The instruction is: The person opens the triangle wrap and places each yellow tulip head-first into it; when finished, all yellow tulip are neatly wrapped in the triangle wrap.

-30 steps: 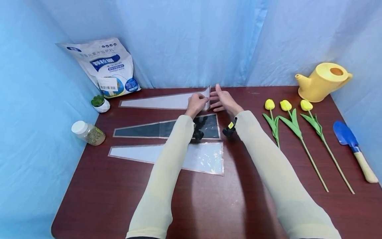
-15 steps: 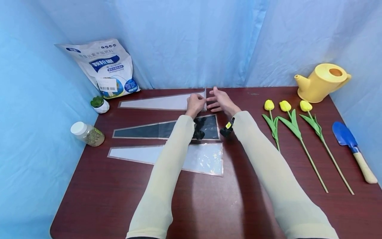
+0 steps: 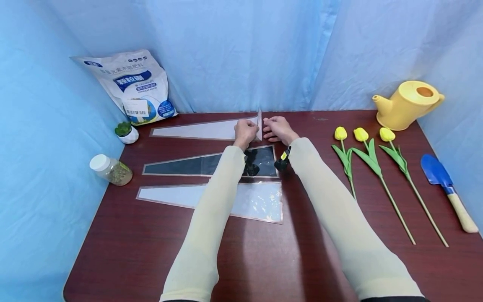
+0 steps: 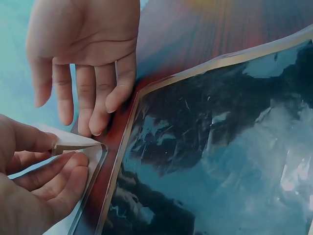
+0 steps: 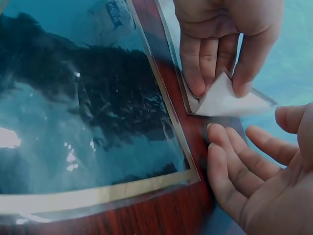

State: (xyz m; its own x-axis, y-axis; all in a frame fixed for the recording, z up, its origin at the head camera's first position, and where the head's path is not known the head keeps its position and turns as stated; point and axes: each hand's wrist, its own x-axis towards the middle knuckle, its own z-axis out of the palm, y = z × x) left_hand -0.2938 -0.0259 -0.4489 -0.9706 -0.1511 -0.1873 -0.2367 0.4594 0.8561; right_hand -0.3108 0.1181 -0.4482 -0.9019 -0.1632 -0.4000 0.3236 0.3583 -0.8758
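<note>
Three tapered clear plastic sleeves lie on the dark red table [image 3: 151, 251]. My left hand [image 3: 246, 130] pinches the wide end of the far sleeve [image 3: 196, 130] and holds its corner [image 5: 225, 100] lifted off the wood. In the left wrist view the thumb and fingers of that hand [image 4: 44, 181] close on the raised corner [image 4: 73, 144]. My right hand [image 3: 275, 128] lies just right of that corner, its fingers [image 4: 83, 63] straight and resting on the table, holding nothing. The dark middle sleeve [image 3: 188, 165] and the near sleeve [image 3: 256, 201] lie flat under my forearms.
A fertilizer bag [image 3: 137, 86] leans at the back left, with a small potted succulent [image 3: 126, 131] and a jar [image 3: 110, 168] below it. On the right lie three yellow tulips [image 3: 361, 134], a yellow watering can [image 3: 409, 102] and a blue trowel [image 3: 445, 184]. Blue curtains enclose the table.
My right hand has come down and a little left, from raised beside the sleeve's end to resting on the table. The left hand has kept its pinch on the corner.
</note>
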